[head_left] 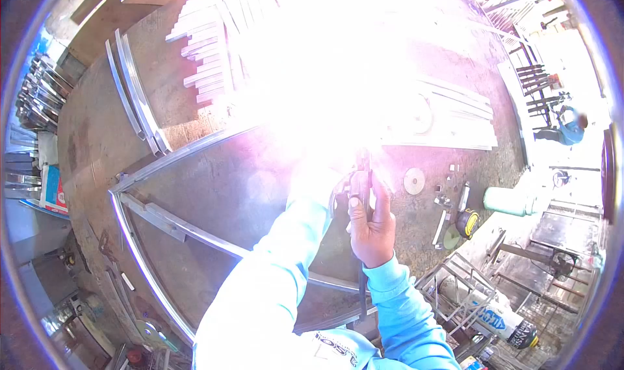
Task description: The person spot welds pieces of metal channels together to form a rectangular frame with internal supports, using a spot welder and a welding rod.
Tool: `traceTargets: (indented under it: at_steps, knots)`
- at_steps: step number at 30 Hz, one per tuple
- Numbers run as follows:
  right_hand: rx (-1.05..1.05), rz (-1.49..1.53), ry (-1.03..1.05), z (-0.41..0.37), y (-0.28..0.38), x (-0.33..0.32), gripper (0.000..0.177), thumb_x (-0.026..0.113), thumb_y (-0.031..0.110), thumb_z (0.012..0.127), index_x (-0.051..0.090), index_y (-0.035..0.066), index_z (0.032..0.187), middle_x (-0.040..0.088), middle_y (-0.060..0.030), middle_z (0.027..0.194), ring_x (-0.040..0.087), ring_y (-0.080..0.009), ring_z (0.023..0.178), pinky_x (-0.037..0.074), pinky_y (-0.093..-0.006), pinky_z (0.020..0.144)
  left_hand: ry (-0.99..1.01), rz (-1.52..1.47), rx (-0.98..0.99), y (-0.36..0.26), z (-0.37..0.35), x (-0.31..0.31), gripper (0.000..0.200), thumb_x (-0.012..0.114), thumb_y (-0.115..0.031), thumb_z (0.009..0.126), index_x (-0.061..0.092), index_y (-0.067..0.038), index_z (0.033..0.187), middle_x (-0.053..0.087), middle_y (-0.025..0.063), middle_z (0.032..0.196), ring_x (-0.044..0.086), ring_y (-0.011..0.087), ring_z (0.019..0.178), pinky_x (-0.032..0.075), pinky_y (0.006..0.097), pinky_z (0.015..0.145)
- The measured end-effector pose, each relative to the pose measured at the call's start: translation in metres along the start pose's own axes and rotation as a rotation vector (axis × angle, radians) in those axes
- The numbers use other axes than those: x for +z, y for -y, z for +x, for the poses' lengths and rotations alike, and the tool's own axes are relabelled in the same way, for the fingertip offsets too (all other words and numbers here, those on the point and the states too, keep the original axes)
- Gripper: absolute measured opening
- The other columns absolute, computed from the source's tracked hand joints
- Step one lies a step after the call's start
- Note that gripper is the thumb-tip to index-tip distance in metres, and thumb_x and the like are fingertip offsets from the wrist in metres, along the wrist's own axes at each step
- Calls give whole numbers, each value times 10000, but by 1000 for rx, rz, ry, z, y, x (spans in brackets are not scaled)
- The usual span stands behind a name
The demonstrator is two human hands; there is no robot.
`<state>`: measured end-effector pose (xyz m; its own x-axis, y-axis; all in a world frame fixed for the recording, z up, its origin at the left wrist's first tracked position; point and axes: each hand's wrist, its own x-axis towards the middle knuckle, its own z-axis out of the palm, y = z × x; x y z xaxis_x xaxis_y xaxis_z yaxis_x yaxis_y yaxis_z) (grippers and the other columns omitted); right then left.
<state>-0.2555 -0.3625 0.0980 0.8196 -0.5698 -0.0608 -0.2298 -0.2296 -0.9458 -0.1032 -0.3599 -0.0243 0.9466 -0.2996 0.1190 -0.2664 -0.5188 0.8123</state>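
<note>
A dark tool handle (361, 187) stands near the middle of the view. Wrapped round it is my right hand (373, 226), thumb along its side. My left hand is washed out by a very bright white-pink glare at the end of my left sleeve (279, 240), so its fingers cannot be made out. The glare hides the tool's far end and whatever lies there. Beneath both arms, a metal frame (140, 250) of joined bars lies on the brown work table (91, 136).
Stacked metal bars (208, 64) and more bars (455, 120) lie further back. At the right are a disc (414, 181), a yellow-black tape measure (467, 223), a pale green cylinder (507, 201) and a metal rack (455, 285). Another person (572, 128) is at the far right.
</note>
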Motion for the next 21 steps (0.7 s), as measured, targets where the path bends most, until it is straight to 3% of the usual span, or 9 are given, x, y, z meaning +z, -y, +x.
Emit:
traceTargets:
  at_steps: [3,6,7,8,9,12,15,18,21]
  knots:
    - [72,-13,8,-2,1,-1,574,578,180,1001,327,96,1510,668,-29,946,533,-41,620,424,-214,509,205,208,1,14,-4,8,291,681,-324,819,690,-91,993,663,148,1004,619,349,993,491,488,848]
    - [78,-69,6,-4,1,-2,586,590,219,995,336,89,1506,644,-24,763,517,-47,573,423,-234,508,230,427,223,3,0,4,275,647,-351,841,676,-100,949,651,118,988,601,331,1000,476,467,853]
    - [-14,-79,-26,-6,2,-2,577,581,187,992,330,22,1484,666,-118,928,606,-143,773,481,-289,660,-51,130,210,-5,3,-5,273,655,-365,830,666,-109,923,646,111,966,605,329,962,477,468,832]
    - [-50,-70,-37,-8,6,-3,583,580,172,993,319,-7,1482,675,-157,1018,644,-181,874,504,-308,744,-85,137,20,-6,3,0,289,687,-378,790,635,-106,873,635,104,927,604,335,898,478,477,786]
    - [-86,-61,-49,-9,10,-4,590,579,158,993,308,-36,1480,684,-196,1108,683,-218,974,528,-328,828,-141,229,57,-4,5,2,338,716,-399,752,617,-84,829,635,114,888,615,339,845,493,475,748]
    - [-25,-27,-21,-6,4,-5,592,572,161,999,304,-34,1490,681,-190,1121,676,-216,1002,520,-325,853,-207,246,168,-2,10,1,343,719,-386,747,604,-66,790,628,120,824,622,335,805,511,466,709]
    - [-37,-4,-12,-3,-5,-2,588,574,154,998,314,-27,1493,681,-190,1131,673,-215,1016,516,-313,859,-199,-58,62,1,12,3,318,731,-345,743,588,-62,752,621,121,782,624,331,780,523,453,693]
    - [-30,56,-29,-3,-11,0,584,585,154,993,333,-22,1490,681,-202,1128,671,-212,1028,514,-304,860,-254,137,247,-1,12,-3,304,752,-313,739,582,-62,765,619,119,773,623,335,786,522,464,688]
    - [10,34,-25,-3,-10,0,584,595,154,988,342,-17,1485,686,-212,1108,674,-211,1026,513,-297,853,-296,173,265,1,11,1,318,780,-306,727,579,-66,783,618,119,773,622,337,784,518,471,677]
